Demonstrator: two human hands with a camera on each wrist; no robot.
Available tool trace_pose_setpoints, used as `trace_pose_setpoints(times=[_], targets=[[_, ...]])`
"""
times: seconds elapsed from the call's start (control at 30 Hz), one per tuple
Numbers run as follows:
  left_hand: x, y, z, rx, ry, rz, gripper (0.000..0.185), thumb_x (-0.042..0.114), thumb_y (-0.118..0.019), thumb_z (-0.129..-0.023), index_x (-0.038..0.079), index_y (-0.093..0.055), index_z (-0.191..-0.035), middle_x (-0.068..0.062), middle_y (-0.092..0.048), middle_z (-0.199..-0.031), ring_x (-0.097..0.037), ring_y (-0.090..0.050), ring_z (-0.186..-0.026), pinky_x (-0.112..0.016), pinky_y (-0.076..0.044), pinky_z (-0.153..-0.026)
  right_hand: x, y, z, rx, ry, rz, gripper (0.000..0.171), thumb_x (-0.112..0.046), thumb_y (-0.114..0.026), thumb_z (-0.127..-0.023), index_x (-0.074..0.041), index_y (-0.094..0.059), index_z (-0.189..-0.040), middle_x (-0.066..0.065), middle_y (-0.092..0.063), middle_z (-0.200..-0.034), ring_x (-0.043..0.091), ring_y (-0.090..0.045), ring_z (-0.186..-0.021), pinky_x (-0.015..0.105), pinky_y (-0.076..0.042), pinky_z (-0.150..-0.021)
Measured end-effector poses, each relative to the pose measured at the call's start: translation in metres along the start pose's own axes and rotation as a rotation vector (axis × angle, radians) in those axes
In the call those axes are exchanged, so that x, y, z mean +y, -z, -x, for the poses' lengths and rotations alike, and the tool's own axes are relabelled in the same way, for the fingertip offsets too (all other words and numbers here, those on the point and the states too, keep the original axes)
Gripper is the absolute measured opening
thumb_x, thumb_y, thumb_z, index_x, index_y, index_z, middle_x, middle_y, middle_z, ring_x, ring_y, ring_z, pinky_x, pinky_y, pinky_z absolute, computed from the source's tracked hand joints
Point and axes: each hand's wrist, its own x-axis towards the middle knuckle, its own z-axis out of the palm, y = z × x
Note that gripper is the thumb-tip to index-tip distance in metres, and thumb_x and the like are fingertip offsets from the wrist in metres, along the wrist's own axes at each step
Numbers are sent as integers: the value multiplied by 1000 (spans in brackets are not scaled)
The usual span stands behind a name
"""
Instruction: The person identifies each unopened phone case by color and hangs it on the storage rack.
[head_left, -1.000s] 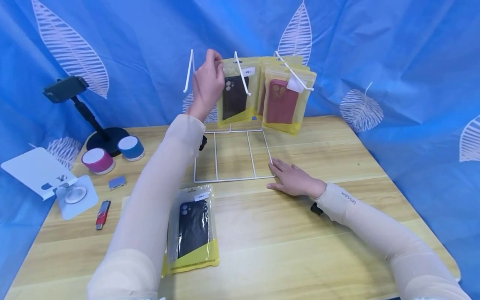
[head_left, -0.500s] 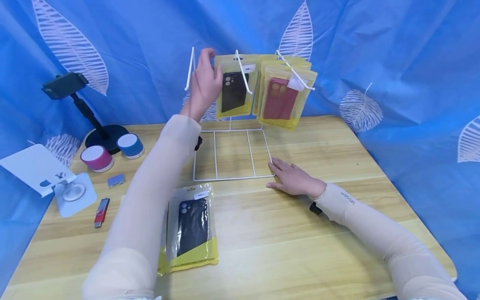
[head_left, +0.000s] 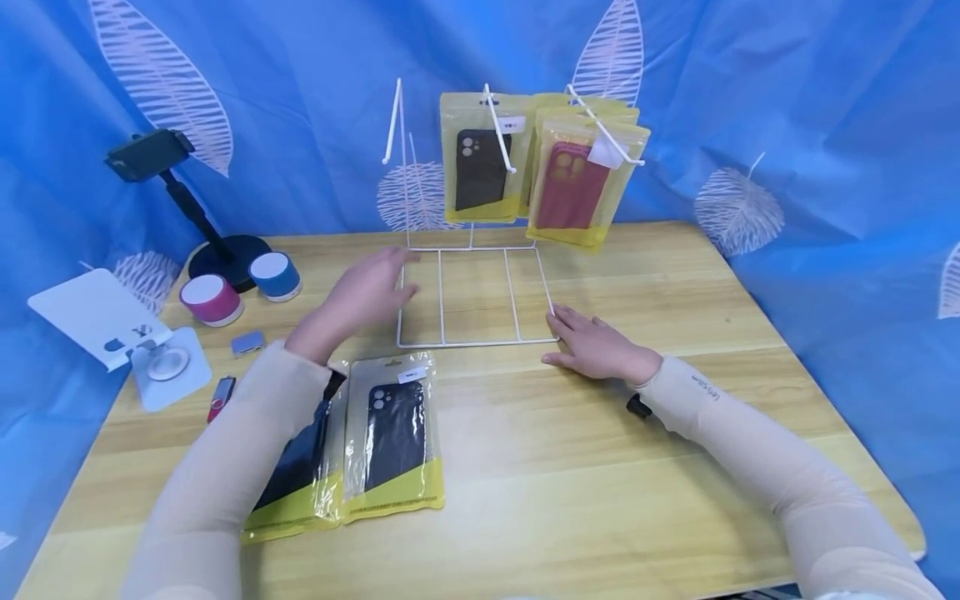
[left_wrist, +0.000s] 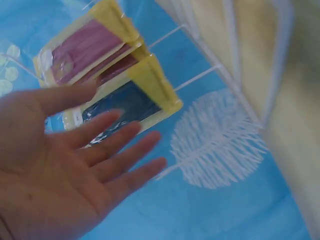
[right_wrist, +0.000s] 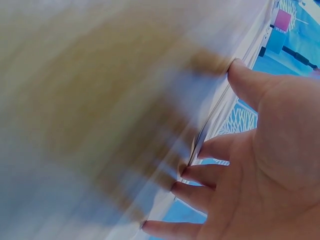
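left hand [head_left: 360,293] has come down from the hook, fingers straight and holding nothing, hovering over the white wire rack [head_left: 477,342] base; black-case packet [head_left: 480,158] now hangs on its peg; right hand [head_left: 596,348] rests flat, open, steadying the rack's corner; hanging looks done.

Yellow-edged packs [head_left: 480,158] with black and red cases, white wire rack [head_left: 477,296], blue leaf-patterned backdrop [head_left: 750,100].

The table [head_left: 600,467] is looking like smooth, light wood. The rack [head_left: 474,296] is showing thin white wire. The phone case bags [head_left: 393,442] are shining like glossy plastic.
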Motion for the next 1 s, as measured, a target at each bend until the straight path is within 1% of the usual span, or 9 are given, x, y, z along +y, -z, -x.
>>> trace_pose_setpoints(times=[0.13, 0.2, 0.3, 0.37, 0.47, 0.53, 0.67, 0.8, 1.0], targets=[[-20, -18, 29, -197, 28, -100, 47, 18, -58, -97, 0, -52, -140, -22, -53, -143, -41, -51, -131, -57, -43, -108, 0, 3, 1, -2, -5, -13, 83, -53, -50, -100, -2, -18, -157, 20, -12, -165, 38, -15, -153, 69, -22, -116], [-30, -25, 40, -271, 44, -129, 40, 16, -60, -95, -1, -60, -131, -20, -64, -127, -37, -62, -113, -52, -52, -95, -1, 4, 2, -6, -5, -17, 83, -52, -50, -100, -1, -18, -157, 21, -11, -165, 38, -15, -153, 69, -22, -116], [-42, -34, 51, -318, 41, -181, 30, 14, -65, -93, 0, -67, -119, -15, -69, -109, -29, -65, -93, -44, -55, -80, -3, 4, 3, -7, -1, -11, 83, -53, -49, -100, -1, -18, -157, 21, -12, -165, 39, -15, -152, 69, -22, -115], [-47, -39, 56, -311, 26, -201, 28, 14, -68, -91, -1, -68, -114, -14, -69, -104, -28, -64, -89, -43, -55, -77, -4, 4, 3, -5, -1, -12, 83, -53, -50, -100, -1, -18, -157, 21, -12, -165, 39, -15, -152, 69, -22, -116], [-52, -44, 62, -267, 7, -225, 31, 13, -67, -91, -2, -67, -118, -17, -68, -112, -33, -63, -101, -48, -54, -88, -4, 4, 2, 0, -2, -15, 83, -53, -50, -100, -1, -18, -157, 21, -12, -165, 39, -15, -152, 69, -22, -116], [-54, -47, 64, -237, 2, -229, 30, 12, -67, -91, -2, -66, -117, -18, -68, -112, -37, -62, -106, -51, -52, -93, -3, 3, 2, 5, -3, -17, 83, -53, -50, -100, -1, -19, -157, 21, -12, -165, 39, -15, -152, 69, -22, -115], [-55, -51, 67, -209, 15, -226, 27, 11, -69, -90, -1, -65, -115, -16, -69, -108, -38, -59, -108, -52, -50, -95, -2, 3, 2, 1, -6, -21, 83, -54, -49, -100, -2, -18, -157, 20, -11, -166, 38, -14, -153, 69, -22, -116], [-55, -53, 68, -202, 14, -236, 21, 11, -71, -89, 1, -67, -106, -12, -69, -102, -35, -59, -104, -50, -49, -94, -2, 3, 2, -8, -8, -26, 83, -55, -48, -100, -2, -18, -158, 20, -11, -166, 37, -13, -153, 68, -21, -116], [-56, -54, 67, -198, -24, -277, 5, 9, -67, -89, 4, -69, -89, -7, -69, -89, -28, -56, -92, -47, -47, -90, -3, 2, 3, -5, -5, -33, 83, -54, -48, -100, -2, -18, -157, 20, -11, -165, 38, -14, -153, 69, -20, -116]])
